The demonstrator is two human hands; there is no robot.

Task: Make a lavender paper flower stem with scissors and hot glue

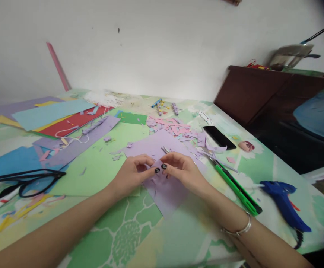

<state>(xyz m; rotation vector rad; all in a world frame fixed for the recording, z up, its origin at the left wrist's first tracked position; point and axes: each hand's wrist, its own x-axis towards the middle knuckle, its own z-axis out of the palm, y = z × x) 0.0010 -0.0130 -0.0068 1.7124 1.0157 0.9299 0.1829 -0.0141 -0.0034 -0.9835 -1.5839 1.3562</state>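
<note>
two hands work low in the middle of the counter (106,238), the left hand (135,173) and the right hand (187,171) almost meeting. the fingers of both are drawn together, clamped on a bit of lilac paper (157,164); whether it is loose or part of the one lilac sheet (173,199) beneath, i cannot tell. that piece looks thin, pale and matt, mostly hidden by the fingertips, and sits just above the sheet, which lies askew and partly over one light green sheet (95,173) to the left. one pair of metal tips (165,149) shows just beyond the right hand.

to the right are one green cutter (236,186), one blue glue gun (285,204) and, farther off, one black phone (219,137). three small rolled stubs (175,109) lie far back, beyond many pink and lilac scraps (175,127), too many to count. one pair of glasses (60,173) rests near left.
</note>
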